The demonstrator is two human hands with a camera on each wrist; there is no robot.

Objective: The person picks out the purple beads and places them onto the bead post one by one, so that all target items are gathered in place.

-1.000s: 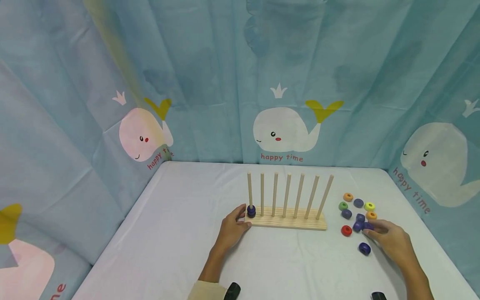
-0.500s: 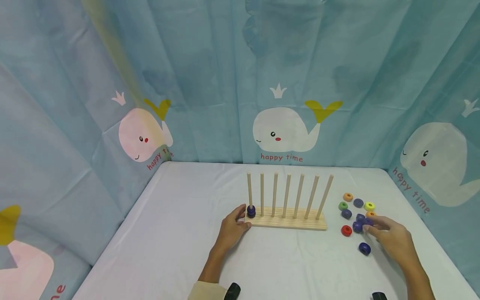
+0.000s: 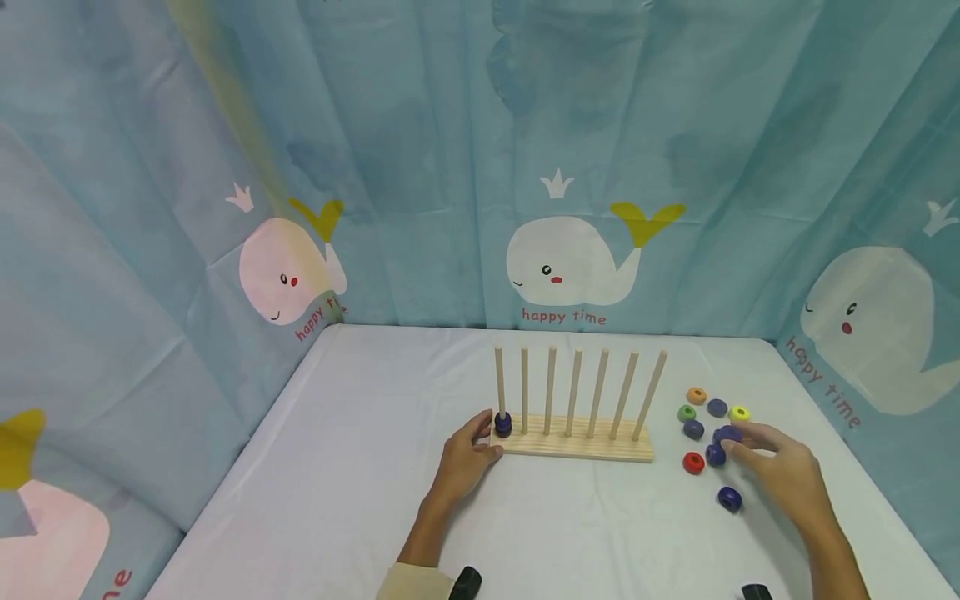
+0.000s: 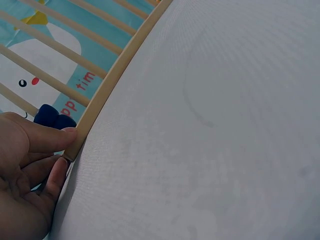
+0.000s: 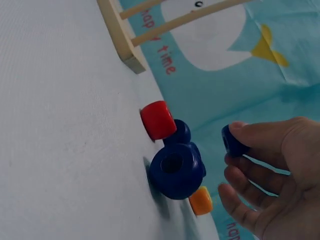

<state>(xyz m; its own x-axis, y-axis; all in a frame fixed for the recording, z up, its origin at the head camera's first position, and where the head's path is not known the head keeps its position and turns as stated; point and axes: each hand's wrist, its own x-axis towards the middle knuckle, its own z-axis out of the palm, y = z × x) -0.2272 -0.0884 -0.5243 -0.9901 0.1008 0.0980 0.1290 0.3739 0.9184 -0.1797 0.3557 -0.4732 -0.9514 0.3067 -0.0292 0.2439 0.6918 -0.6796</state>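
Note:
A wooden peg board [image 3: 573,449] with a row of upright pegs stands mid-table. Dark blue beads [image 3: 503,425] sit low on its leftmost peg. My left hand [image 3: 459,460] grips the board's left end; in the left wrist view the thumb [image 4: 47,139] lies along the front edge near those beads. To the right, my right hand [image 3: 787,473] pinches a blue bead [image 5: 234,142] between thumb and fingers, raised off the table in the right wrist view. Below it in the head view are another blue bead [image 3: 716,455] and a red bead [image 3: 693,462].
Several loose beads lie right of the board, among them an orange bead [image 3: 697,396], a green bead [image 3: 686,412] and a yellow bead [image 3: 739,413]. One dark blue bead [image 3: 730,499] lies closer to me. Whale-print curtain [image 3: 420,250] surrounds the white table [image 3: 337,500].
My right hand has lifted the pinched blue bead and shifted it slightly up and left in the head view, over the loose beads. My left hand stays at the board's end.

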